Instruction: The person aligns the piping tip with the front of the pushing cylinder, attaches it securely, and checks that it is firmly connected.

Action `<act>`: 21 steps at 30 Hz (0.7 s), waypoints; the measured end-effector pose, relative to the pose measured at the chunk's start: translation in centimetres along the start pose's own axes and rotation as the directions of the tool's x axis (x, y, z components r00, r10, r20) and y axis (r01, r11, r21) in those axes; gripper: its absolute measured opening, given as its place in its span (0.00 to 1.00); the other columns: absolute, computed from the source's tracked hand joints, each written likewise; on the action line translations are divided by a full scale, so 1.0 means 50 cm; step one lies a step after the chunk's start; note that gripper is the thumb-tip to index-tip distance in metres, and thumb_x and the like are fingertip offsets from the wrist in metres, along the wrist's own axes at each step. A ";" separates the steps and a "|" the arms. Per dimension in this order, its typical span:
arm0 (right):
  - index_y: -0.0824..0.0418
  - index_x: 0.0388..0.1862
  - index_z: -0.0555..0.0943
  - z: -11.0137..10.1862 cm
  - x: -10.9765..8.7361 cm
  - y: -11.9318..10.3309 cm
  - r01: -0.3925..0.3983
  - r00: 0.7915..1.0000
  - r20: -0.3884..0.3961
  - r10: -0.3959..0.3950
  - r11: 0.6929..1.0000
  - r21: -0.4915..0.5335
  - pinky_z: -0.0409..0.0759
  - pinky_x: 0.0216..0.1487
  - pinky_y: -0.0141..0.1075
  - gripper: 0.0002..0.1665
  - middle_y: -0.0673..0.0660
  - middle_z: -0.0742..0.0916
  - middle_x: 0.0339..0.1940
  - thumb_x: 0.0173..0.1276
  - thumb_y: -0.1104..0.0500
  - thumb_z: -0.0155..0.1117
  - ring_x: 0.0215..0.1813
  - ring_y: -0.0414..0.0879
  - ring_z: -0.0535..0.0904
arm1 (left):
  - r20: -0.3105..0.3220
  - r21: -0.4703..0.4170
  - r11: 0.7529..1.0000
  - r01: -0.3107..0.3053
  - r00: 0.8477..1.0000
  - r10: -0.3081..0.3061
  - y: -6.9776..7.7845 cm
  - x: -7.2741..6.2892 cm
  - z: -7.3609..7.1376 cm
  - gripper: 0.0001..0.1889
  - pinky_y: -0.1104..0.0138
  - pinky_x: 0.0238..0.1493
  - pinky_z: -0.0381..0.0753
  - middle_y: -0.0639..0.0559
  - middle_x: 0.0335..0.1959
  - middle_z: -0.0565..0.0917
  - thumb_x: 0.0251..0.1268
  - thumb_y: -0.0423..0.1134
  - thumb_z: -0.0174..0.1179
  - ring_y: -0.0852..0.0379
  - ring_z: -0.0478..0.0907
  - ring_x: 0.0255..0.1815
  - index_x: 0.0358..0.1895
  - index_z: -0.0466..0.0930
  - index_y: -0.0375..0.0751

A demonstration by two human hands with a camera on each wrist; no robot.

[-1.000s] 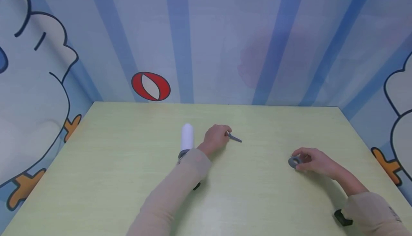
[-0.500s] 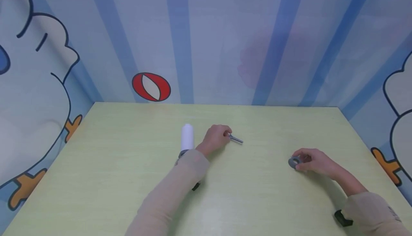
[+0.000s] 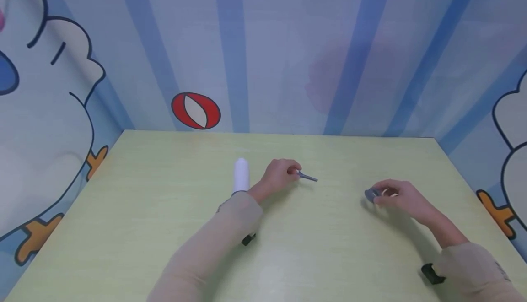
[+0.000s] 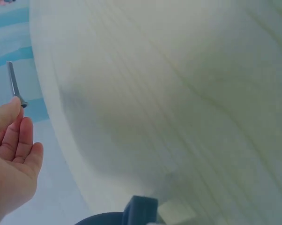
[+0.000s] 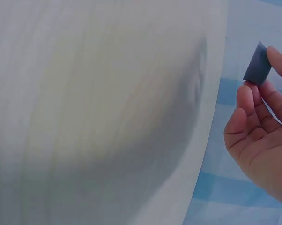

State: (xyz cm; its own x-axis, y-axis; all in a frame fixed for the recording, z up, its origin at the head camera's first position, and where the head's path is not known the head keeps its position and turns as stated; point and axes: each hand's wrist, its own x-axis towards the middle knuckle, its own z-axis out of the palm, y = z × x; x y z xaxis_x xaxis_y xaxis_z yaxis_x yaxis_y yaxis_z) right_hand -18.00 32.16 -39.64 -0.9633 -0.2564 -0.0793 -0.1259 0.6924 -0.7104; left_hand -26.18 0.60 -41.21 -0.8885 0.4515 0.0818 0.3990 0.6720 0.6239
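In the head view my left hand (image 3: 281,175) pinches a slim metal rod (image 3: 308,177) between thumb and fingers. Seen from the left wrist, the rod (image 4: 13,80) is silvery, with a flared end at the fingertips like a bolt's head; its exact kind cannot be told. Over the right part of the table, my right hand (image 3: 403,200) pinches a small grey roll of tape (image 3: 372,195) by its edges. The right wrist view shows the tape roll (image 5: 259,64) from the side, its centre hole hidden.
A white bottle-like cylinder (image 3: 241,174) with a rounded top is just left of my left hand, its lower part hidden by the sleeve (image 3: 214,242). The pale wooden table (image 3: 329,247) ends at a blue striped wall (image 3: 280,64).
My right hand has raised the tape roll and tilted it, so its hole no longer faces the head camera. The left hand has shifted slightly right with the metal rod, which has turned a little.
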 end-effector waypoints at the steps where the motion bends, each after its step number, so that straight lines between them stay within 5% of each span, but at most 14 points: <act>1: 0.67 0.52 0.72 0.001 0.001 -0.003 -0.001 1.000 -0.005 0.001 1.000 0.010 0.74 0.32 0.34 0.25 0.59 0.79 0.40 0.60 0.53 0.59 0.35 0.33 0.72 | 0.002 -0.010 1.000 0.002 1.000 -0.002 0.002 -0.002 -0.002 0.11 0.73 0.40 0.73 0.51 0.33 0.83 0.55 0.35 0.59 0.59 0.77 0.36 0.43 0.80 0.40; 13: 0.72 0.51 0.71 0.031 0.030 -0.047 0.044 0.997 -0.074 -0.029 0.977 0.209 0.74 0.37 0.28 0.25 0.37 0.79 0.31 0.59 0.58 0.61 0.34 0.32 0.75 | 0.008 -0.077 0.997 0.005 1.000 -0.004 0.025 -0.027 -0.024 0.13 0.74 0.38 0.74 0.51 0.34 0.83 0.55 0.37 0.59 0.59 0.78 0.37 0.44 0.79 0.40; 21: 0.74 0.50 0.70 0.061 0.049 -0.072 0.094 0.994 -0.086 -0.069 0.938 0.333 0.75 0.37 0.27 0.23 0.34 0.79 0.32 0.58 0.62 0.60 0.36 0.30 0.76 | -0.015 -0.118 0.993 0.002 1.000 -0.004 0.037 -0.051 -0.026 0.13 0.75 0.37 0.74 0.51 0.33 0.83 0.55 0.37 0.59 0.60 0.78 0.35 0.45 0.79 0.39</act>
State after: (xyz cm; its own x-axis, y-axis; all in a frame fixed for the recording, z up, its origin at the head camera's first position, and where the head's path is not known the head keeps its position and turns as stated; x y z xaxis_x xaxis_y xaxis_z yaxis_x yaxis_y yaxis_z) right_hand -19.18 27.00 -39.40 -0.9692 -0.2443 0.0307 -0.1299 0.4013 -0.9067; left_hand -23.49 -0.06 -39.24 -0.8934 0.4400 0.0908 0.3674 0.5993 0.7112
